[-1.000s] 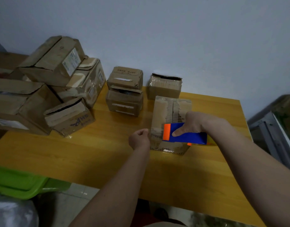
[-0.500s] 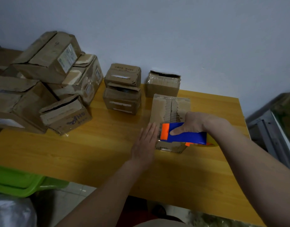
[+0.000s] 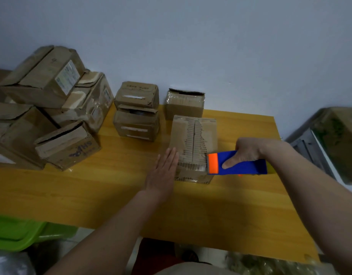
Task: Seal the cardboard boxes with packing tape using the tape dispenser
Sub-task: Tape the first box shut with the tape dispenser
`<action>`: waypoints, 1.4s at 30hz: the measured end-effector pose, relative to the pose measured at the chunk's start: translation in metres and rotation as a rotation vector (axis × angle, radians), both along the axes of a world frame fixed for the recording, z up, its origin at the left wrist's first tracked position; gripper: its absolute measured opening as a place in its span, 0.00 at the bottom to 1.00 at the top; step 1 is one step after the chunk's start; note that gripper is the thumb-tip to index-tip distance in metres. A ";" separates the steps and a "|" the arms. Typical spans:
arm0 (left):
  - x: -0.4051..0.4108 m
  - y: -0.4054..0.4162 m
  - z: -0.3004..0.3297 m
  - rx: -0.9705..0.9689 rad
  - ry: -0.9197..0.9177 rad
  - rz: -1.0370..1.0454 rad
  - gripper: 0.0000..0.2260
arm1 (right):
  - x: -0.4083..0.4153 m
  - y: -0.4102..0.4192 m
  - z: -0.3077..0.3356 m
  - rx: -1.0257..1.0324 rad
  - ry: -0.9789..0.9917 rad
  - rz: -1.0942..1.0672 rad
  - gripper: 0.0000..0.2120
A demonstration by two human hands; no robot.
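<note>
A small cardboard box [image 3: 193, 135] stands on the wooden table [image 3: 91, 191], its top flaps closed along a jagged middle seam. My left hand [image 3: 163, 171] lies flat with straight fingers against the box's left side. My right hand [image 3: 244, 153] grips a blue tape dispenser [image 3: 238, 163] with an orange front end, held at the box's near right corner. Whether tape runs from the dispenser onto the box cannot be made out.
Two stacked boxes [image 3: 136, 112] and another small box [image 3: 184, 104] stand behind it by the wall. A pile of larger boxes [image 3: 48, 108] fills the table's left. A green bin [image 3: 22, 233] sits below left, a metal frame [image 3: 310, 149] at right.
My left hand went from a loose fist to flat fingers against the box's left side. The dispenser has slid right, from over the box top to its near right corner.
</note>
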State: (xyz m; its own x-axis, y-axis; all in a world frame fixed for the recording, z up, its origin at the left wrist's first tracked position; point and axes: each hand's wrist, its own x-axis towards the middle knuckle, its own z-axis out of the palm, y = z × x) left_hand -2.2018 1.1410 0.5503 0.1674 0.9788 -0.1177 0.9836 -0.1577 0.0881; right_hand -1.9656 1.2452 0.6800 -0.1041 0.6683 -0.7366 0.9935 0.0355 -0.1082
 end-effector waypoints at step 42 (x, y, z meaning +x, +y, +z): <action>0.080 0.010 0.004 -0.091 0.092 -0.037 0.50 | 0.043 -0.007 -0.032 0.047 -0.164 -0.054 0.31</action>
